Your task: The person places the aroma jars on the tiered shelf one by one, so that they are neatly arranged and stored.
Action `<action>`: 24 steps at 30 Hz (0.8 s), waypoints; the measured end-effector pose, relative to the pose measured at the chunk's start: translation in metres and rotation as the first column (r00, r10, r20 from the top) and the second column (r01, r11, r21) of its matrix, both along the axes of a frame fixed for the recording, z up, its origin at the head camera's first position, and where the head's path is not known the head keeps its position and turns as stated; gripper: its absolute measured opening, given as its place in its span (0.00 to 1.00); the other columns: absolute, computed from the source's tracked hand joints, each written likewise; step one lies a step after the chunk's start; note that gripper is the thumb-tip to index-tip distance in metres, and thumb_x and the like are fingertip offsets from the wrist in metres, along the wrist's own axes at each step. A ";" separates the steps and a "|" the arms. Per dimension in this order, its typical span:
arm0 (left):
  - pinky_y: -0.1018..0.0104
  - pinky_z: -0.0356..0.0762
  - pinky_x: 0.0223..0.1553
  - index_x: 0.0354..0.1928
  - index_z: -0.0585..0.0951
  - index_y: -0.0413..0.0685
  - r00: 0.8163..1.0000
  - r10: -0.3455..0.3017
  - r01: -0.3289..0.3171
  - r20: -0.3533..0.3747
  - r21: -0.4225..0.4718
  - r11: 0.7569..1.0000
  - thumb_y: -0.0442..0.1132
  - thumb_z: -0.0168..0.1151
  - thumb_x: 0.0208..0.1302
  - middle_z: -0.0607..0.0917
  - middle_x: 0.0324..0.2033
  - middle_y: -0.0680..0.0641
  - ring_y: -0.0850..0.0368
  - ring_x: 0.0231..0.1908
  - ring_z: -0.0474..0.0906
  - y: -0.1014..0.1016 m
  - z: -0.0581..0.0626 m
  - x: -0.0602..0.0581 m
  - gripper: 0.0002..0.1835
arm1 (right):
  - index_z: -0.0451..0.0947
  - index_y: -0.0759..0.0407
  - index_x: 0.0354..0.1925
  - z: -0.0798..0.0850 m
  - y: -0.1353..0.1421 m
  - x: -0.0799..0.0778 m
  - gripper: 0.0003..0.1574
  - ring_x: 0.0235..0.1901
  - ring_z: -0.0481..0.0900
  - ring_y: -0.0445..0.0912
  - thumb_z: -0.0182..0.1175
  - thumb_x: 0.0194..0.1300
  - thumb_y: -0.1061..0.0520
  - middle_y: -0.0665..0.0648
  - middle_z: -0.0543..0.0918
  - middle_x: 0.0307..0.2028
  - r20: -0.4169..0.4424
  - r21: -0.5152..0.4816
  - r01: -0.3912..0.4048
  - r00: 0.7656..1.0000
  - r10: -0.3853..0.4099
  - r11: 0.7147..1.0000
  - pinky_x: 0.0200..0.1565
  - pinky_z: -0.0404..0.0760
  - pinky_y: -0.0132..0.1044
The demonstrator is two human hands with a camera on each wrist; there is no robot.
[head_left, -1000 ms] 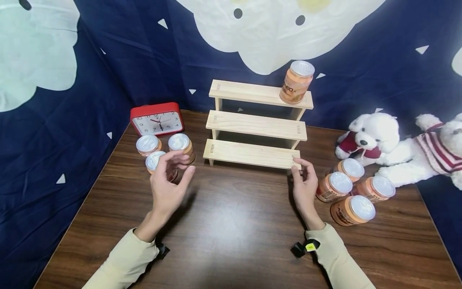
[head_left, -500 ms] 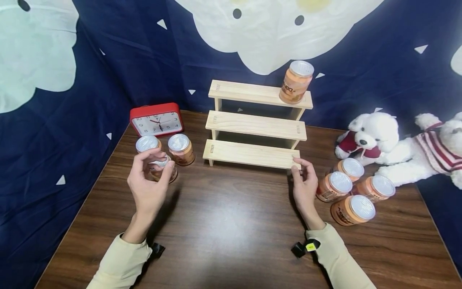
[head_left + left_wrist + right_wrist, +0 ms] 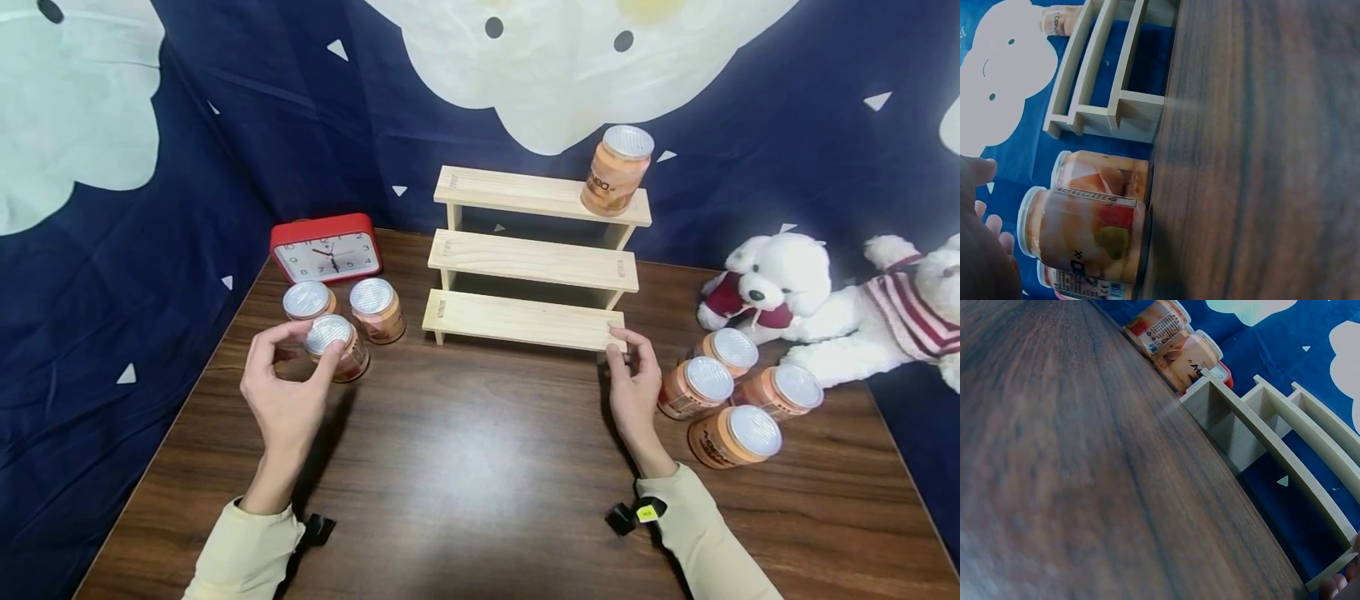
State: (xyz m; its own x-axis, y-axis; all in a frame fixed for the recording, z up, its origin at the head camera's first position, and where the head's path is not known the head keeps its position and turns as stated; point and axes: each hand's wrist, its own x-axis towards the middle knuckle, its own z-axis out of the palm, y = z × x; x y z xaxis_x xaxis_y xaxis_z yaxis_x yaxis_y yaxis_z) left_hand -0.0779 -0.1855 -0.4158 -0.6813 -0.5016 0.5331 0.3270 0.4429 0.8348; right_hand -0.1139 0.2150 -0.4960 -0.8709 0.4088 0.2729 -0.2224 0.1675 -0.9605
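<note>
My left hand (image 3: 287, 387), its fingers bent in a loose C, is right beside the lid of a clear jar of orange fruit (image 3: 350, 360) at the table's left. The left wrist view shows the fingertips (image 3: 992, 223) apart from that jar's side (image 3: 1085, 231). Two more fruit jars stand behind it, one on the left (image 3: 307, 302) and one on the right (image 3: 378, 315). At the right end of the lowest step of a three-tier wooden stand (image 3: 521, 321), my right hand (image 3: 636, 392) pinches the board between thumb and fingers.
A single fruit jar (image 3: 617, 173) stands on the top step's right end. Several more jars (image 3: 733, 436) cluster right of my right hand, before white plush dogs (image 3: 780, 287). A red alarm clock (image 3: 326, 247) is behind the left jars, and a blue cloth (image 3: 300, 108) hangs behind.
My left hand has moved left and slightly down, from over the front jar to beside its lid, uncovering the jar. My right hand stays at the stand's end.
</note>
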 end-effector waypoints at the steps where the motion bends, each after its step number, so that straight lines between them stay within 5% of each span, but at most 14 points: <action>1: 0.71 0.69 0.48 0.49 0.87 0.25 1.000 -0.001 0.001 0.008 0.000 1.000 0.26 0.83 0.53 0.86 0.43 0.56 0.62 0.43 0.77 0.000 0.001 0.001 0.22 | 0.82 0.73 0.60 0.000 0.000 0.000 0.15 0.36 0.78 0.37 0.63 0.80 0.68 0.51 0.86 0.53 0.000 -0.002 0.001 1.000 -0.001 1.000 0.39 0.79 0.25; 5: 0.73 0.69 0.50 0.49 0.87 0.26 1.000 -0.008 0.008 0.024 0.003 1.000 0.25 0.84 0.52 0.81 0.46 0.65 0.65 0.47 0.76 0.001 0.002 0.002 0.22 | 0.82 0.73 0.60 0.000 0.001 0.001 0.15 0.35 0.78 0.37 0.63 0.80 0.68 0.48 0.85 0.49 0.010 -0.008 -0.003 1.000 0.003 1.000 0.38 0.79 0.25; 11: 0.73 0.66 0.52 0.50 0.85 0.24 0.999 -0.023 0.022 0.044 0.027 0.999 0.24 0.83 0.50 0.78 0.50 0.62 0.67 0.52 0.72 0.001 -0.002 0.002 0.24 | 0.82 0.74 0.60 0.001 0.000 0.001 0.15 0.35 0.78 0.37 0.62 0.80 0.68 0.48 0.85 0.51 0.006 -0.008 -0.009 1.000 0.009 1.000 0.38 0.79 0.25; 19: 0.68 0.69 0.54 0.56 0.86 0.32 0.988 -0.021 0.017 0.151 0.028 0.999 0.27 0.89 0.46 0.75 0.51 0.64 0.68 0.52 0.72 -0.015 -0.049 -0.011 0.33 | 0.82 0.72 0.60 -0.001 0.000 -0.001 0.14 0.35 0.78 0.37 0.62 0.80 0.69 0.49 0.86 0.52 0.000 0.003 0.002 1.000 -0.002 1.000 0.39 0.77 0.25; 24: 0.68 0.69 0.58 0.61 0.83 0.36 0.990 -0.029 0.031 0.138 -0.013 0.999 0.30 0.92 0.44 0.73 0.56 0.67 0.67 0.57 0.72 -0.018 -0.067 -0.014 0.39 | 0.82 0.72 0.60 -0.003 0.002 -0.001 0.14 0.35 0.78 0.37 0.62 0.80 0.70 0.49 0.86 0.52 0.009 -0.003 0.005 1.000 -0.005 1.000 0.38 0.78 0.25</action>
